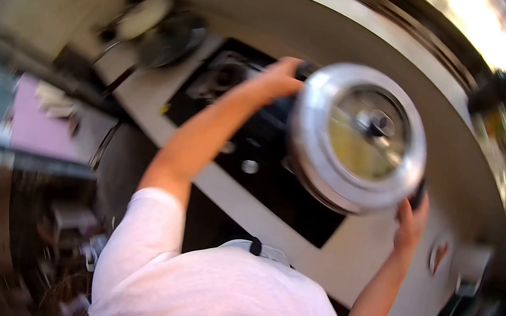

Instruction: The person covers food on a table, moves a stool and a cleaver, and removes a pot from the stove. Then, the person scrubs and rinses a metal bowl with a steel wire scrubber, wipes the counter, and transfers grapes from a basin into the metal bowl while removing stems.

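A shiny metal cooking pot is held up over the right part of the black gas stove. Its lid has a wide metal rim, a glass middle and a dark knob. Something yellowish shows through the glass. My left hand is closed around the dark handle on the pot's far left side. On the opposite side, my right hand grips the other dark handle. Both arms are stretched forward. The pot hides part of the stove, and motion blurs the view.
A dark pan and a pale round item stand on the counter left of the stove. The light countertop runs along the stove's front. A small dish lies at the right. Blurred items crowd the lower left floor area.
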`<state>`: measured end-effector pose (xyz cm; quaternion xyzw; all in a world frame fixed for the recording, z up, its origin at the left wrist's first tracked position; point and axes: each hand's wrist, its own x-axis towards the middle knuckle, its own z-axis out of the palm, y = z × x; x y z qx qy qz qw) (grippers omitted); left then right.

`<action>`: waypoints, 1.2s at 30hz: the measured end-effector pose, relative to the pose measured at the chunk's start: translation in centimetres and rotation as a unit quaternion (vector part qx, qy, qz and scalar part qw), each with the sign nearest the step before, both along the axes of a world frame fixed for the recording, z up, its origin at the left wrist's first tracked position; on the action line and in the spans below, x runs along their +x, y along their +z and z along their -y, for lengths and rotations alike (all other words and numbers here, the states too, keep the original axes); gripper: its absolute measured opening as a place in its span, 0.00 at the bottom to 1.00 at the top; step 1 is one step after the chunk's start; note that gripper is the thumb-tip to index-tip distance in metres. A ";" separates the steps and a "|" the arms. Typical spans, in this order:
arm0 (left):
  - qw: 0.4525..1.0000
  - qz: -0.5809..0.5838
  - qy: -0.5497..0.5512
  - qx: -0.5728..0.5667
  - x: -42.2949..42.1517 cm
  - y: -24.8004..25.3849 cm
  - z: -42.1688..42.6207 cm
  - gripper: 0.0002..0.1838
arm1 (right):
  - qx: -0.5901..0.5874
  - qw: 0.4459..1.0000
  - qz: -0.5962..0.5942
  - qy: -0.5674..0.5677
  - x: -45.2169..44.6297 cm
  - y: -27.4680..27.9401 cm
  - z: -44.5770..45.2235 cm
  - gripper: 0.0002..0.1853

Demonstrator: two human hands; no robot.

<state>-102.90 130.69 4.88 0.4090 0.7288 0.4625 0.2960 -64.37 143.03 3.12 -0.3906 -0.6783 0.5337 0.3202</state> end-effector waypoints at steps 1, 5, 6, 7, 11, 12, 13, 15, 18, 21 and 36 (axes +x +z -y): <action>0.996 -0.007 0.080 -0.051 2.0 2.4 0.6 0.34 | 0.004 1.000 -0.002 -0.024 0.1 0.7 0.5 0.32; 0.985 -0.047 0.136 0.098 0.3 -1.7 4.5 0.32 | -0.041 0.988 -0.057 -0.137 2.0 0.0 2.5 0.25; 0.980 -0.034 0.139 0.136 0.6 -2.2 6.3 0.31 | -0.041 0.988 -0.053 -0.141 3.1 -0.3 2.8 0.25; 0.978 -0.026 0.143 0.150 0.2 -3.6 8.9 0.27 | -0.050 0.986 -0.042 -0.152 3.7 -0.5 4.0 0.24; 0.970 0.123 0.209 0.013 1.0 -6.6 19.4 0.23 | -0.082 0.980 -0.002 -0.180 7.2 -3.0 7.7 0.23; 0.957 0.167 0.237 -0.007 1.6 -7.3 22.1 0.22 | -0.108 0.975 0.008 -0.192 7.6 -3.5 9.3 0.22; 0.941 0.209 0.265 -0.025 2.0 -8.4 24.8 0.21 | -0.132 0.970 0.017 -0.203 7.9 -3.9 10.8 0.21; 0.918 0.247 0.303 -0.067 2.6 -10.4 29.9 0.19 | -0.142 0.970 0.006 -0.198 8.3 -4.9 13.8 0.21; 0.893 0.304 0.323 -0.081 3.4 -11.6 35.7 0.18 | -0.155 0.970 -0.007 -0.189 7.2 -5.6 18.0 0.20; 0.887 0.314 0.330 -0.072 3.5 -12.7 41.0 0.17 | -0.176 0.969 -0.038 -0.166 4.6 -6.4 22.2 0.16; 0.811 0.260 0.484 -0.204 12.1 -24.1 65.0 0.13 | -0.167 0.984 0.017 0.066 -9.9 -5.3 30.7 0.09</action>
